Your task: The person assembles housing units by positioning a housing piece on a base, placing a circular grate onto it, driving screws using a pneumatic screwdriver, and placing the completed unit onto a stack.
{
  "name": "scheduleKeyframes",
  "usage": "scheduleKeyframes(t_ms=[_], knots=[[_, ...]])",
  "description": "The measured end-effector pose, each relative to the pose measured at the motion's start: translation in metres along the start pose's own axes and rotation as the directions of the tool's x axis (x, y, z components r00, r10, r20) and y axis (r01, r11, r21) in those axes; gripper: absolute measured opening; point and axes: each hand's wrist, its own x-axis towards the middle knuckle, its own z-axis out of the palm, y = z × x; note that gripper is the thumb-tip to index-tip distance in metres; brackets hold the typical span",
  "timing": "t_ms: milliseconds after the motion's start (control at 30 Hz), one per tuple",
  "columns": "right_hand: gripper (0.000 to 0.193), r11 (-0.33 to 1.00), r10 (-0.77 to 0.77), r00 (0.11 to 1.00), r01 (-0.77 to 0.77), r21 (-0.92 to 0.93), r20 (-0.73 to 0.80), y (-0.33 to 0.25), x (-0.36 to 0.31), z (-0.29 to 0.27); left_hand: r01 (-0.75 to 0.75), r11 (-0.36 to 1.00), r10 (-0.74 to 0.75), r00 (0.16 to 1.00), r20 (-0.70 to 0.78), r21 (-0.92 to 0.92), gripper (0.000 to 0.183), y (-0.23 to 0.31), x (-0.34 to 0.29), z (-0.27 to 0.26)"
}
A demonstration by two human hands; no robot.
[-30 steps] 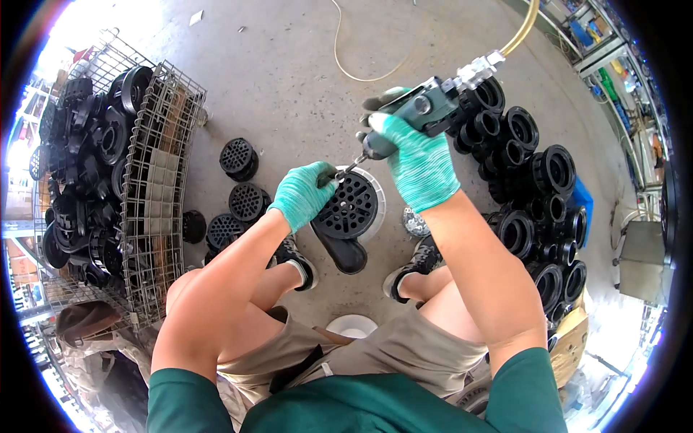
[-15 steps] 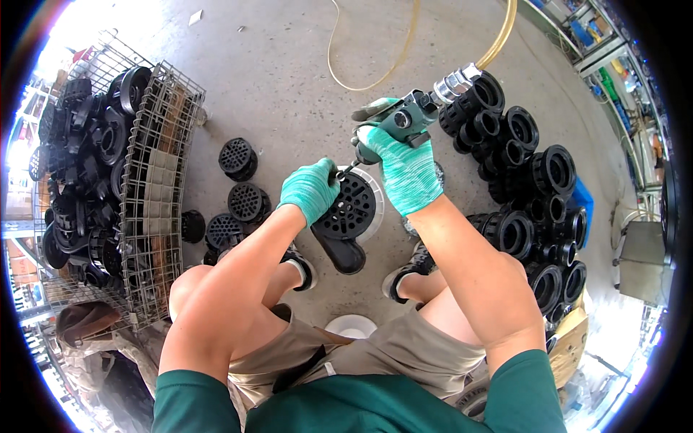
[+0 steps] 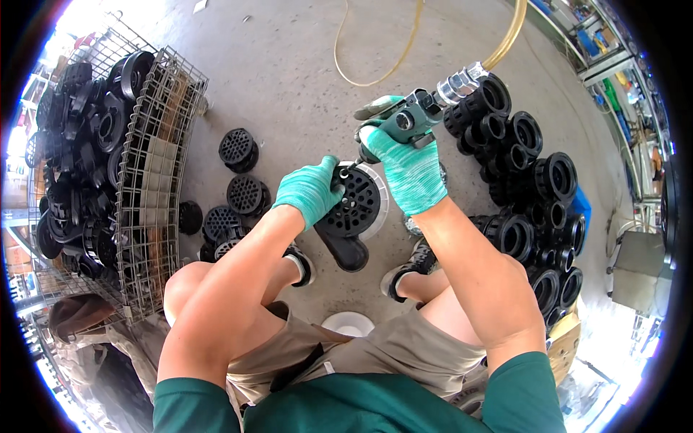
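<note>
I see the right hand (image 3: 404,155) wrapped round the green tool (image 3: 413,119) — probably heavy, best held by its body; the left hand (image 3: 310,190), half-curled — its grip I cannot tell — touches the rim of the stiff-looking black grate (image 3: 354,207), over the white disc (image 3: 383,206).

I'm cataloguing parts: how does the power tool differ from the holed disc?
Colour: the power tool is grey-green with a silver hose fitting; the disc is black.
Shape: the tool is elongated, the disc round and pierced.
Pose: the tool is tilted in the right hand; the disc faces up, the left hand at its edge.
Shared: each has a green-gloved hand at it.
</note>
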Motion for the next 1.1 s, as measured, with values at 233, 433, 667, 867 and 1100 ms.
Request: scheduleKeyframes(t_ms=[233, 433, 667, 867, 1100], knots=[[0.029, 0.98, -0.045, 0.986, 0.074, -0.185, 0.16, 0.004, -0.002, 0.021, 0.097, 0.994, -0.09, 0.987, 0.132, -0.048, 0.074, -0.016, -0.001, -0.006], [0.028, 0.979, 0.005, 0.975, 0.04, -0.198, 0.221, 0.007, -0.006, 0.029, 0.101, 0.985, -0.075, 0.981, 0.181, -0.141, 0.067, -0.026, 0.003, 0.001], [0.03, 0.935, 0.059, 0.967, 0.033, -0.352, 0.247, 0.007, -0.001, 0.031, 0.104, 0.983, -0.075, 0.98, 0.184, -0.151, 0.061, -0.024, 0.004, 0.003], [0.028, 0.95, 0.031, 0.962, 0.056, -0.308, 0.272, 0.011, -0.001, 0.029, 0.095, 0.981, -0.067, 0.985, 0.161, -0.17, 0.059, -0.024, 0.002, 0.003], [0.024, 0.923, -0.036, 0.965, 0.132, -0.361, 0.26, 0.004, 0.004, 0.031, 0.071, 0.983, -0.044, 0.987, 0.157, -0.167, 0.062, -0.019, -0.001, -0.004]])
